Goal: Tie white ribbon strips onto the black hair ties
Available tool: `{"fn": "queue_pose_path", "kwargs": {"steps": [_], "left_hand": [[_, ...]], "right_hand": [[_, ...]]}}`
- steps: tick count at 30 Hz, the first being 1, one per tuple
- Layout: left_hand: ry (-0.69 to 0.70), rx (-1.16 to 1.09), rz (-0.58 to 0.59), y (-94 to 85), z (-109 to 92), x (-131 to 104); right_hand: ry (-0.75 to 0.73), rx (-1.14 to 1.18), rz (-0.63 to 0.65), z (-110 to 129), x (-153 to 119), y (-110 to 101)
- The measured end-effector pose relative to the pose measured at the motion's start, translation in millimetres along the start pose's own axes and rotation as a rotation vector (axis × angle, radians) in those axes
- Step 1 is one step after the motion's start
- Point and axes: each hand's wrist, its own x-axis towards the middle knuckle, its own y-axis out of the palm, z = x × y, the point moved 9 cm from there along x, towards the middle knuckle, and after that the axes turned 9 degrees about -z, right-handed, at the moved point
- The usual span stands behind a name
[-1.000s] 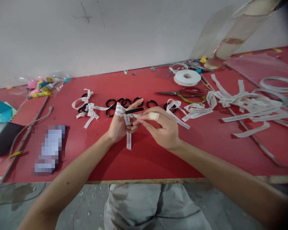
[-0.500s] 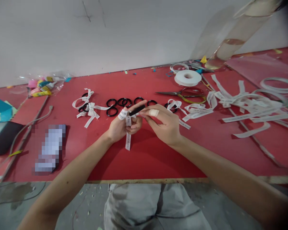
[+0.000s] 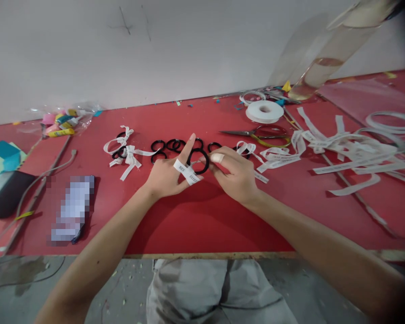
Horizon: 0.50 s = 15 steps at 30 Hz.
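My left hand [image 3: 164,176] has its index finger pointing up and its thumb apart. A white printed ribbon [image 3: 188,173] lies across these fingers, held by the hand. Beside it a black hair tie [image 3: 207,165] stands upright between the two hands. My right hand [image 3: 234,173], with a pale bandage on one finger, is closed in a pinch at the ring's right edge. A thin white strand of ribbon shows inside the ring, towards the right fingertips. The pinch itself is partly hidden.
Several black hair ties [image 3: 158,145] lie behind the hands. Hair ties with ribbon bows [image 3: 131,156] are to the left. Scissors [image 3: 256,133], a ribbon spool [image 3: 264,111] and loose ribbon strips [image 3: 344,157] lie right. A phone [image 3: 72,207] rests near the left forearm.
The hair tie has turned from edge-on to facing me. My left fingers have spread, with the ribbon now across them; its hanging end no longer shows. My right hand has shifted slightly right.
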Motion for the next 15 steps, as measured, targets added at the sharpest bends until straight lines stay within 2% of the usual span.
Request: {"fn": "queue_pose_path", "kwargs": {"steps": [2,7,11,15], "left_hand": [[0.020,-0.020,-0.011,-1.6,-3.7,-1.8],[-0.006,-0.261,-0.070,-0.3,-6.9,-3.7],[-0.130,-0.424,-0.132,1.2,8.6,0.3],[-0.277,-0.677,-0.135,10.1,30.5,4.9]], "right_hand": [[0.013,-0.008,0.031,-1.1,-1.6,3.1],[0.011,0.011,0.078,3.3,-2.3,6.5],[0.012,0.025,0.097,6.5,-1.4,7.2],[0.072,0.069,0.099,5.5,0.1,6.2]]}}
